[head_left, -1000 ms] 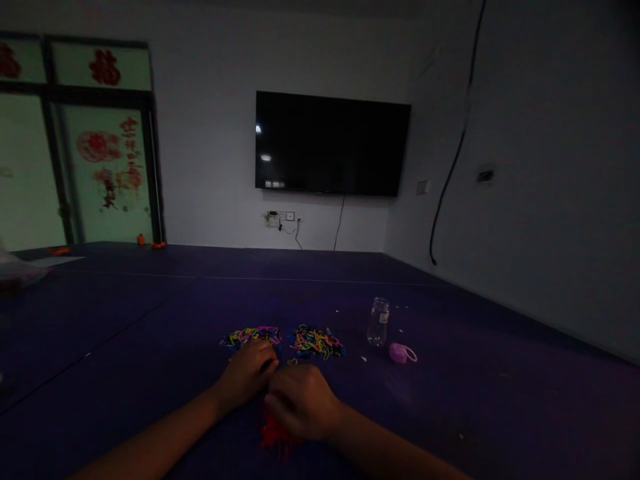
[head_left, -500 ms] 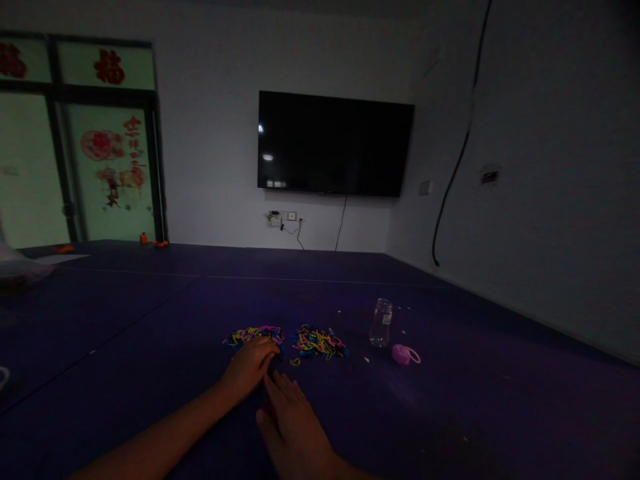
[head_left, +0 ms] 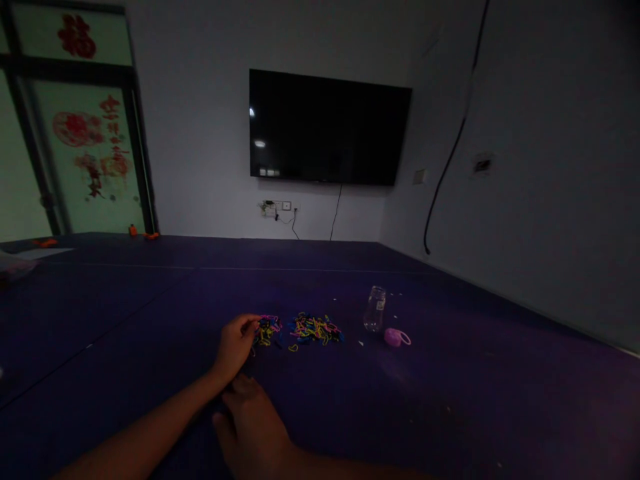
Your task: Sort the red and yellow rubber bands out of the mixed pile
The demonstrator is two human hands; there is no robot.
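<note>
While the left hand point(head_left: 237, 343) is touching the near-left side of the left pile point(head_left: 269, 331), its fingers are curling close together, and dark shadow is hiding whether they are pinching a loop. That pile is sitting on the purple surface point(head_left: 450, 393), in front of the person. Its little loops are pointing every which way, and the hand is covering one end, so its long way is not showing clearly. Just to its right, the right pile point(head_left: 316, 329) is stretching mostly from side to side. Both piles are showing thin, bendy loops in pink, yellow, blue and black, all tangling together. One yellow loop point(head_left: 293, 348) is lying alone near them. The right hand point(head_left: 255, 423) is resting closer to the person, back side up, thumb sticking out; whether it is holding anything, nobody can tell. Farther right, a clear bottle point(head_left: 375, 310) is standing mouth up beside a pink lid point(head_left: 393, 337), whose ring is pointing right.
</note>
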